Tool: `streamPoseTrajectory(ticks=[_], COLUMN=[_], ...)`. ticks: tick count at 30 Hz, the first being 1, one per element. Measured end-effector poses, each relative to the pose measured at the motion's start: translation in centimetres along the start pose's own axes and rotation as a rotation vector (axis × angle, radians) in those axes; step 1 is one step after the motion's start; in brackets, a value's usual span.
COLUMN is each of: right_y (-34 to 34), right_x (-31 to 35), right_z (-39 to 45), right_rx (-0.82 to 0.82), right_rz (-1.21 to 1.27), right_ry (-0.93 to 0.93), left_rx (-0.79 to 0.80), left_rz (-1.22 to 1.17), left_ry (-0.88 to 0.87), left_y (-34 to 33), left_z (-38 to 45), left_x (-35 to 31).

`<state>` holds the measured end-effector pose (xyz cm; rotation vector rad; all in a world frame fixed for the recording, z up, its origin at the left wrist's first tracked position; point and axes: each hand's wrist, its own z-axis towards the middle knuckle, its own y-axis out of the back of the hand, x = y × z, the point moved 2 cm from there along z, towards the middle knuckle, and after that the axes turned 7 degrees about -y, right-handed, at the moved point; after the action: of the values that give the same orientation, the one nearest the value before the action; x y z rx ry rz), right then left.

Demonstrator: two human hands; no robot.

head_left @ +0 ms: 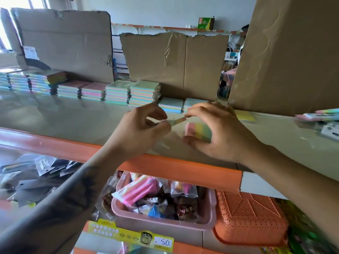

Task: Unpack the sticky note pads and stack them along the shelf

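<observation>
Stacks of sticky note pads (117,92) stand in a row along the back edge of the shelf (73,118), against two cardboard sheets (176,63); I count about seven taller stacks on the left and two low single pads (171,105) at the right end of the row. Both hands are near the front edge of the shelf. The left hand (145,129) pinches a thin striped strip (177,121) between thumb and fingers, and the fingertips of the right hand (214,129) hold the other end of it. The right thumb also presses a small pad (198,132) with pink, yellow and green stripes, which lies on the shelf under that hand. A big cardboard box (286,55) stands at the right. Below the shelf there are two baskets, one pink (165,222) with wrapped goods and one orange (251,220). A yellow price label (128,235) shows "5.0"; its other writing is too blurred to read.
</observation>
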<state>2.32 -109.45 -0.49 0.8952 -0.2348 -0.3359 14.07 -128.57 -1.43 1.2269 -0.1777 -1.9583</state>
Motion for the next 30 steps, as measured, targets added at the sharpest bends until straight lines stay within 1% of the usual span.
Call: streamPoseTrajectory(ticks=[3, 6, 9, 12, 15, 19, 21, 22, 26, 28, 30], right_y=[0.0, 0.1, 0.5, 0.8, 1.1, 1.1, 1.0, 1.0, 0.8, 1.0, 1.1], right_x=[1.0, 1.1, 0.9, 0.6, 0.2, 0.3, 0.5, 0.5, 0.8, 1.1, 1.3], right_z=[0.3, 0.2, 0.1, -0.1, -0.1, -0.2, -0.3, -0.2, 0.0, 0.1, 0.1], right_rx=[-0.123, -0.189, -0.219, -0.216, -0.216, -0.201, -0.168, -0.125, 0.099, 0.138, 0.131], right_rz=[0.004, 0.083, 0.165, 0.266, 0.378, 0.429, 0.482, 0.510, 0.589, 0.595, 0.564], right_ry=[0.143, 0.183, 0.150, 0.097, 0.011, -0.024, -0.058, -0.074, -0.076, -0.054, -0.031], left_rx=[0.043, 0.085, 0.101, 0.127, 0.164, 0.112, 0.090, 0.084, 0.095, 0.104, 0.103], left_rz=[-0.164, -0.211, -0.266, -0.327, -0.389, -0.382, -0.404, -0.421, -0.490, -0.507, -0.527], left_ry=[-0.100, -0.145, -0.129, -0.149, -0.094, -0.075, -0.099, -0.110, -0.138, -0.146, -0.153], left_y=[0.2, 0.4, 0.4, 0.2, 0.2, 0.4, 0.6, 0.7, 0.7, 0.6, 0.6], left_z=[0.0, -0.3, -0.3, -0.2, 0.0, 0.4, 0.4, 0.3, -0.1, -0.2, -0.2], left_x=[-0.2, -0.6, -1.0, -0.7, 0.4, 0.8, 0.7, 0.6, -0.1, -0.3, -0.2])
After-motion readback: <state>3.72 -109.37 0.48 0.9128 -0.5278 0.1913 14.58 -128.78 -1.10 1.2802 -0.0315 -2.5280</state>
